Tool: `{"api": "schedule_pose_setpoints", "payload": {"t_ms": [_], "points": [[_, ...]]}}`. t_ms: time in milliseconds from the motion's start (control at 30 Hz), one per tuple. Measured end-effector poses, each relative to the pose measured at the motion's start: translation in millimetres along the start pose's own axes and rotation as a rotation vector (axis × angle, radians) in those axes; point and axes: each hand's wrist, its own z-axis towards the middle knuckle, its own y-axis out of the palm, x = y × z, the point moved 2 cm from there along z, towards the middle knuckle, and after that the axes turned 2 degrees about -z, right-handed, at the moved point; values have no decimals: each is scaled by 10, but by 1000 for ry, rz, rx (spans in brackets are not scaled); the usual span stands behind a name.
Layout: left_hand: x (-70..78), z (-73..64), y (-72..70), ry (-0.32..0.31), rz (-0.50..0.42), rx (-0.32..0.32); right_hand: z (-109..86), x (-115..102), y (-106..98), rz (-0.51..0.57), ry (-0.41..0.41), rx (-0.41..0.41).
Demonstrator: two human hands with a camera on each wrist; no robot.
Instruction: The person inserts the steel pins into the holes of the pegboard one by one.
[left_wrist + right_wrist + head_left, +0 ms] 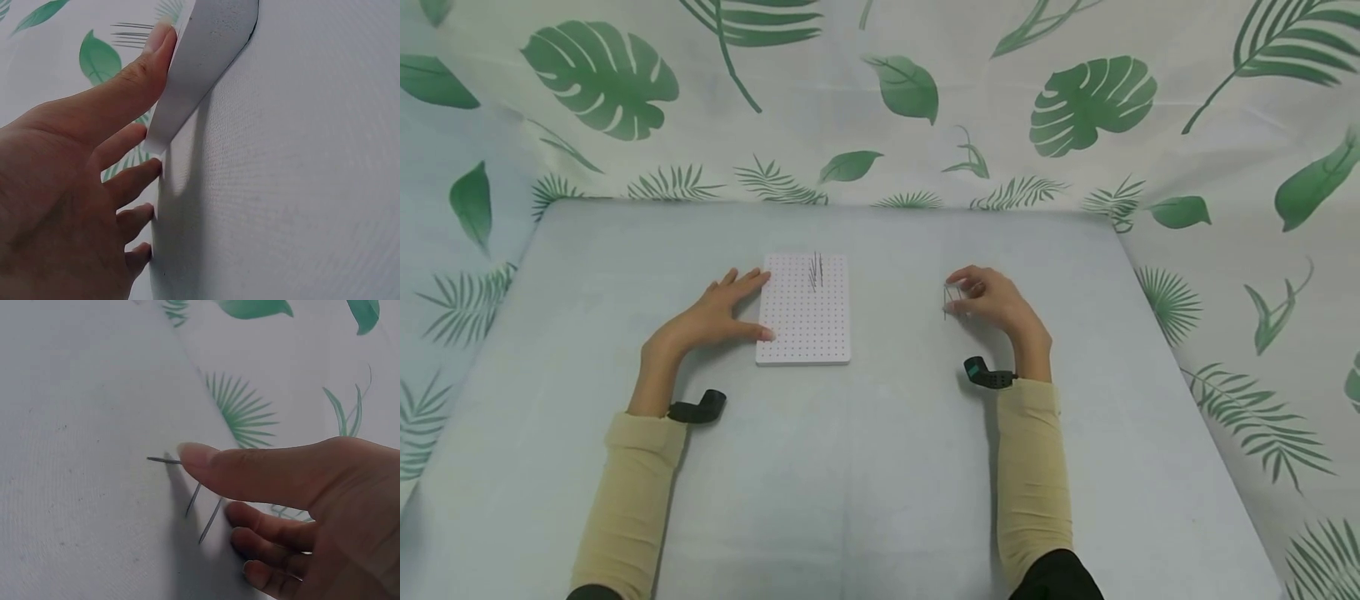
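Observation:
A white pegboard with rows of small holes lies left of the table's middle. Several thin dark metal pins stand in its upper part. My left hand rests against the board's left edge, fingers spread and thumb touching the board. Over to the right, my right hand pinches a thin metal pin between thumb and a finger hidden behind it. Two more pins show just below that thumb; whether they are held or lie on the table I cannot tell.
A pale cloth covers the table. Behind and beside it hangs a white curtain printed with green leaves. Black wrist cameras stick out at both cuffs.

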Motion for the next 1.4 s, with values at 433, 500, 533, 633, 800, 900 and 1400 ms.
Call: {"api": "schedule_pose_setpoints", "payload": {"t_ms": [433,500,533,633,800,900,1400], "points": [[-8,-12,12,23,-24,1,-9,5,16,-58,-24,-59],[-5,-12,24,32,-29,0,-23,11,10,-62,-13,-61],[1,-12,28,33,-33,-1,-29,12,9,-64,-11,-61],[15,-16,29,29,-27,1,-35,8,2,-74,-16,-60],[16,-7,30,29,-15,2,-36,-5,3,-92,-40,-61],[2,-6,27,32,-16,5,-35,-12,6,-94,-51,-60],[-1,-6,10,20,-3,7,-2,-55,33,-71,-26,-73]]}}
